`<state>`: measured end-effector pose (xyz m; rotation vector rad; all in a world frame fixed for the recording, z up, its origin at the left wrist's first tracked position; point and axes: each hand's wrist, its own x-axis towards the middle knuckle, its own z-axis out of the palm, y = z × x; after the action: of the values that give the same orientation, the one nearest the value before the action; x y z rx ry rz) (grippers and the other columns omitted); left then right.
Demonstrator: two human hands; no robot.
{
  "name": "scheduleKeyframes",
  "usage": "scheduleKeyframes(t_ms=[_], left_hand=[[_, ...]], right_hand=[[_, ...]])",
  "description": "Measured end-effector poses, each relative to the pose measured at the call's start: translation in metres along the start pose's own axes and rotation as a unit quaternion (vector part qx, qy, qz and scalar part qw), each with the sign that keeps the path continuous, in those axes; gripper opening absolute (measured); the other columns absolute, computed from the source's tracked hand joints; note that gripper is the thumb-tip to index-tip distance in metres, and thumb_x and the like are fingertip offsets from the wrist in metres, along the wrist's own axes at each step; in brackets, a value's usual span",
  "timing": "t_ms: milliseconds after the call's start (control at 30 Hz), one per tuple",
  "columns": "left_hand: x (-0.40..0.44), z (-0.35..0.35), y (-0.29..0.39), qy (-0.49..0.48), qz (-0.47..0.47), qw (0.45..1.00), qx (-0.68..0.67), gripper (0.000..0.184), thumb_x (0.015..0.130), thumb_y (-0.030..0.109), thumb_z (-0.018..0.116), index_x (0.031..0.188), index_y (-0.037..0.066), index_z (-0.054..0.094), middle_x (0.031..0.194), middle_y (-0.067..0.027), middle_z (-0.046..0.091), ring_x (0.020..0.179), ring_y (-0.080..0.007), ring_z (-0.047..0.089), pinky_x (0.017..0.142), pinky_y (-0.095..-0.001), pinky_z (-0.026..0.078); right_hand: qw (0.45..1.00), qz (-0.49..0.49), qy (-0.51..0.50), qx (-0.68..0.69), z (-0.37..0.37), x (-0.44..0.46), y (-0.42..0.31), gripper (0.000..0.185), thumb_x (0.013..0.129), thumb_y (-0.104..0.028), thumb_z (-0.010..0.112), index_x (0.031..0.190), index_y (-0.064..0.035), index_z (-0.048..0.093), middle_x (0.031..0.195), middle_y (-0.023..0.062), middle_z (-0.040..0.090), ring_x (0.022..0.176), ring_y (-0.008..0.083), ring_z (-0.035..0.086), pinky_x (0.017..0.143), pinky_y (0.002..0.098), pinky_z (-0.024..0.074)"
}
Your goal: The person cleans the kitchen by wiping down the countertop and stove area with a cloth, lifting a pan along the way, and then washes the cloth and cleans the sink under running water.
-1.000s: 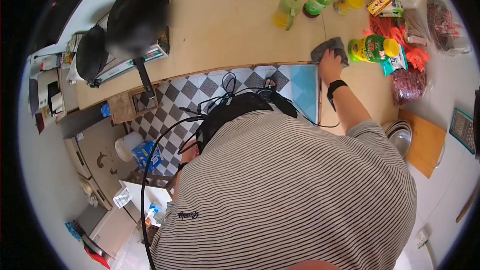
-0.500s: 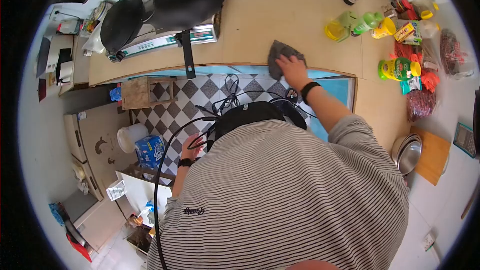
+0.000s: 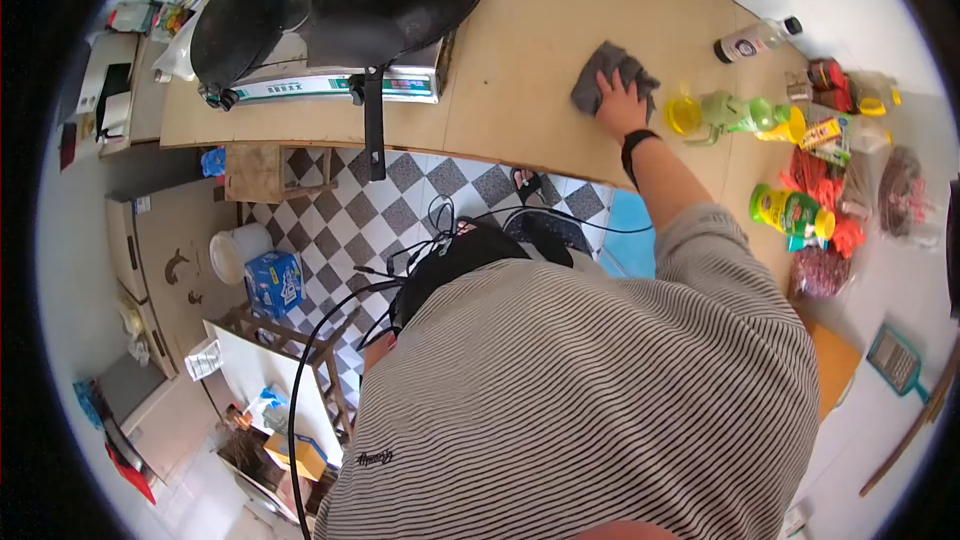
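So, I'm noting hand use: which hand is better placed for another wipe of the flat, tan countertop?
Probably the right: the right hand lies spread on the crumpled grey cloth, on the countertop. The left hand is only partly visible, low beside the body, away from the cloth.

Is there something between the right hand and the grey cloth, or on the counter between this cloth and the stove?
Nothing visible stands in the way. The right hand rests directly on the grey cloth, and the counter shows no object from there to the stove.
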<state>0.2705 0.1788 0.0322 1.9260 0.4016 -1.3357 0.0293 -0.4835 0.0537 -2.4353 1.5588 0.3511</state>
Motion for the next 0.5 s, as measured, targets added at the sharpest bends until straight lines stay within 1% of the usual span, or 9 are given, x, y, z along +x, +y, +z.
scheduleKeyframes(t_ms=[133,233,300,333,367,400,433,467,500], left_hand=[[-0.023,0.02,0.012,0.011,-0.008,0.999,-0.042,0.022,0.088,0.016,0.049,0.107,0.007,0.053,0.088,-0.0063,0.06,0.077,-0.0158,0.059,0.062,-0.029,0.048],[-0.03,0.029,0.025,0.026,-0.031,0.993,-0.106,0.022,0.088,0.016,0.049,0.108,0.008,0.053,0.088,-0.0047,0.06,0.078,-0.0147,0.059,0.063,-0.0286,0.048],[-0.027,0.036,0.031,0.032,-0.051,0.985,-0.163,0.022,0.088,0.017,0.048,0.109,0.009,0.052,0.088,-0.0036,0.06,0.079,-0.014,0.058,0.063,-0.0283,0.047],[-0.029,0.039,0.031,-0.007,-0.015,0.993,-0.113,0.022,0.088,0.017,0.048,0.109,0.01,0.052,0.088,-0.0031,0.06,0.079,-0.0137,0.058,0.064,-0.0282,0.047],[-0.032,0.041,0.027,-0.095,0.127,0.986,0.058,0.023,0.088,0.017,0.048,0.109,0.01,0.051,0.086,-0.0022,0.059,0.074,-0.0113,0.056,0.062,-0.026,0.045],[-0.026,0.046,0.028,-0.101,0.125,0.985,0.056,0.023,0.088,0.017,0.048,0.109,0.01,0.051,0.086,-0.0022,0.059,0.074,-0.0113,0.056,0.062,-0.026,0.045],[-0.017,0.052,0.031,-0.091,0.04,0.991,-0.093,0.022,0.089,0.017,0.047,0.109,0.009,0.051,0.086,-0.002,0.058,0.073,-0.0107,0.055,0.062,-0.025,0.044],[-0.01,0.06,0.031,-0.079,-0.048,0.966,-0.24,0.021,0.089,0.017,0.047,0.108,0.009,0.051,0.085,-0.0018,0.058,0.073,-0.0102,0.055,0.062,-0.0239,0.044],[-0.014,0.066,0.036,-0.142,0.036,0.975,-0.169,0.019,0.089,0.017,0.048,0.105,0.008,0.053,0.083,-0.0015,0.057,0.072,-0.0103,0.055,0.063,-0.0235,0.044]], right_hand=[[0.998,0.039,-0.055,-0.008,-0.043,0.092,0.01,0.063,0.083,-0.02,0.044,0.14,-0.0263,0.018,0.147,0.0038,0.018,0.13,0.0351,0.024,0.098,0.0541,0.0299],[0.998,0.021,-0.048,-0.044,-0.048,0.092,0.009,0.062,0.082,-0.019,0.044,0.14,-0.0227,0.02,0.146,0.0041,0.02,0.13,0.0343,0.025,0.097,0.0533,0.032],[0.997,-0.043,-0.01,-0.068,-0.022,0.066,0.013,0.056,0.085,-0.02,0.04,0.139,-0.021,0.024,0.145,0.0039,0.022,0.129,0.0328,0.027,0.097,0.0546,0.0296],[0.991,-0.086,0.019,-0.102,-0.012,0.033,0.012,0.054,0.084,-0.018,0.04,0.136,-0.0177,0.03,0.142,0.0066,0.028,0.127,0.0334,0.03,0.096,0.0548,0.0304],[0.985,-0.134,0.036,-0.104,0.001,-0.001,0.013,0.053,0.082,-0.019,0.043,0.134,-0.0153,0.034,0.14,0.0093,0.032,0.126,0.0348,0.032,0.095,0.0557,0.0307],[0.981,-0.17,0.031,-0.091,0.011,-0.036,0.014,0.052,0.08,-0.02,0.045,0.132,-0.0141,0.038,0.137,0.0106,0.035,0.123,0.0361,0.034,0.094,0.0564,0.0318],[0.979,-0.184,0.007,-0.092,0.016,-0.072,0.013,0.052,0.08,-0.019,0.045,0.131,-0.0138,0.039,0.137,0.0105,0.035,0.123,0.0357,0.035,0.094,0.0558,0.0321],[0.975,-0.199,-0.017,-0.094,0.017,-0.094,0.011,0.052,0.08,-0.018,0.046,0.131,-0.0135,0.039,0.137,0.0103,0.036,0.122,0.0354,0.036,0.095,0.0551,0.0325],[0.975,-0.199,-0.02,-0.1,0.014,-0.096,0.011,0.052,0.08,-0.018,0.046,0.131,-0.0135,0.039,0.137,0.0103,0.036,0.122,0.0354,0.036,0.095,0.0551,0.0325]])
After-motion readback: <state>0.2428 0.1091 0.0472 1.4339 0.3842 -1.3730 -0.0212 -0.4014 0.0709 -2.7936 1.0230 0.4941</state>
